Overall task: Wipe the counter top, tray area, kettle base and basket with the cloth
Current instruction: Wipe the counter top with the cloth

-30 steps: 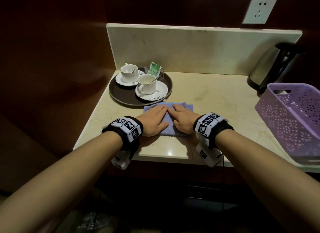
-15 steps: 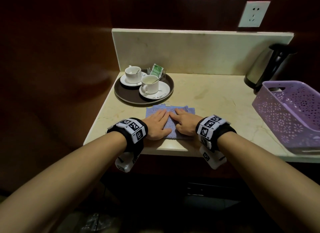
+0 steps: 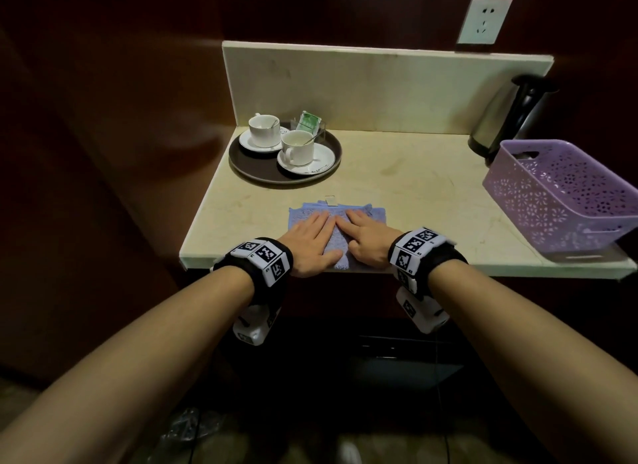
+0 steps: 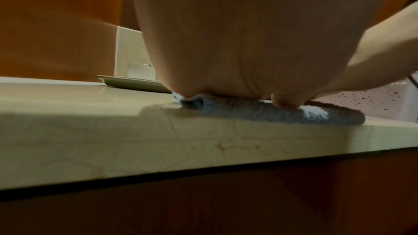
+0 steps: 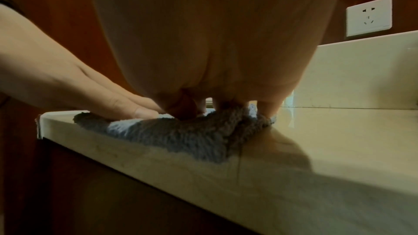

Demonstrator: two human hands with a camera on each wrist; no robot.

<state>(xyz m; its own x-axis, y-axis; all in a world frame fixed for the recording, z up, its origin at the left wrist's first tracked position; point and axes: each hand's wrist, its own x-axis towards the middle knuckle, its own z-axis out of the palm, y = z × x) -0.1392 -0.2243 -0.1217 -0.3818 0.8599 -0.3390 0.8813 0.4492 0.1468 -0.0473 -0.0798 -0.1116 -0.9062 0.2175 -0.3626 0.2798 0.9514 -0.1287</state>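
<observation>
A folded blue cloth [image 3: 369, 215] lies flat at the front edge of the cream marble counter [image 3: 407, 180]. My left hand [image 3: 310, 239] and right hand [image 3: 366, 237] press on it side by side with straight fingers. From the left wrist, the cloth [image 4: 271, 112] sits squashed under the palm. In the right wrist view the cloth [image 5: 187, 137] overhangs the counter edge a little. A round dark tray [image 3: 248, 163] stands at the back left. A steel kettle [image 3: 500, 115] stands at the back right, its base hidden behind the purple basket [image 3: 566, 201].
Two white cups on saucers [image 3: 297, 147] and a green sachet holder [image 3: 310, 123] sit on the tray. A small white tag [image 3: 329, 198] lies just beyond the cloth. A wall socket [image 3: 483, 20] is above the backsplash. Dark wood panels close the left side.
Both hands have drawn the cloth away from the tray toward the front edge of the counter. The head view has pulled back.
</observation>
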